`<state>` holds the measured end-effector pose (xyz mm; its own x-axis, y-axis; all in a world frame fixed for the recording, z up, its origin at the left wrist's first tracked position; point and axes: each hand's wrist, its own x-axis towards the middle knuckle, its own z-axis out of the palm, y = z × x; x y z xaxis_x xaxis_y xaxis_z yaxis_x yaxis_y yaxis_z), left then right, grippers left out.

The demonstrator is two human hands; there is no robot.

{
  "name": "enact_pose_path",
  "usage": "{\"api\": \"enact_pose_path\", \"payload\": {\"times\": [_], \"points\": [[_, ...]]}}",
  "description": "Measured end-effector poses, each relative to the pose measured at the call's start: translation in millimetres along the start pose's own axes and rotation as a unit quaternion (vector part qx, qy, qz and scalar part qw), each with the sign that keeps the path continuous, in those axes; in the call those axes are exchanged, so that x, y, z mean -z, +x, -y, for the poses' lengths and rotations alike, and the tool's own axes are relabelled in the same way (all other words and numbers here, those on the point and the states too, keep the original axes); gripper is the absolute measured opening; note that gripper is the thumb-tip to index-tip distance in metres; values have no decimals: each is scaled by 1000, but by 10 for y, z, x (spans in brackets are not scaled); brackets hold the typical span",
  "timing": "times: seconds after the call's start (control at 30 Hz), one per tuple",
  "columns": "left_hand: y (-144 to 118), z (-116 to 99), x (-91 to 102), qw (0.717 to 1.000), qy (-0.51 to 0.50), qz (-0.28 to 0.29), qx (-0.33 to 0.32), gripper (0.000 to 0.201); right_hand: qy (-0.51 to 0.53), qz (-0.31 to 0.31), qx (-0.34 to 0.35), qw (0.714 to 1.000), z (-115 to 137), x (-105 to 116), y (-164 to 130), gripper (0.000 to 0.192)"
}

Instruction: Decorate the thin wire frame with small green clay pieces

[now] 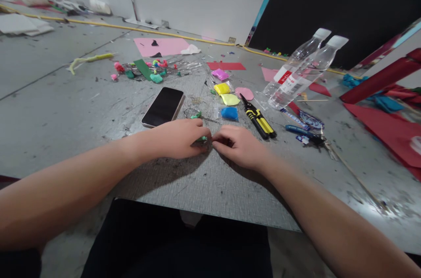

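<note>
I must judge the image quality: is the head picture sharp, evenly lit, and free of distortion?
Head view: soft, even light, faint shadows under the left hand and right hand; the phone screen shows little glare; the bottles lean and the edges bend, so there is wide-angle distortion; the far clutter is slightly soft.

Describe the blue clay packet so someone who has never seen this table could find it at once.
Start at the black phone lying flat on the grey table just beyond the left hand. To its right runs a short line of small clay packets; the blue clay packet is the nearest, beside the yellow-handled cutters. It is the only blue one.
</note>
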<state>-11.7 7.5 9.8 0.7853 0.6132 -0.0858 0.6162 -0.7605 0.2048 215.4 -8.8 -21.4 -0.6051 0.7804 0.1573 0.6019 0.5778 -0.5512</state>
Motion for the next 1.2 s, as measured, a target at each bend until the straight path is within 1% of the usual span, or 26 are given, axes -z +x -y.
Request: {"api": "enact_pose_path", "payload": {"times": [0.17,0.77,1.07,1.2], "points": [[-1,7,-11,1000,-4,-5,-6,32,-2,1,0,1000,-3,0,1,11],[-29,4,35,1000,-5,13,12,30,4,-1,-11,1000,14,12,-11,10],[-10,22,21,1000,3,9,6,31,1,1,-9,1000,19,1,-5,10],[-3,28,21,1000,2,8,1,28,2,0,-7,1000,15,2,-5,10]]}}
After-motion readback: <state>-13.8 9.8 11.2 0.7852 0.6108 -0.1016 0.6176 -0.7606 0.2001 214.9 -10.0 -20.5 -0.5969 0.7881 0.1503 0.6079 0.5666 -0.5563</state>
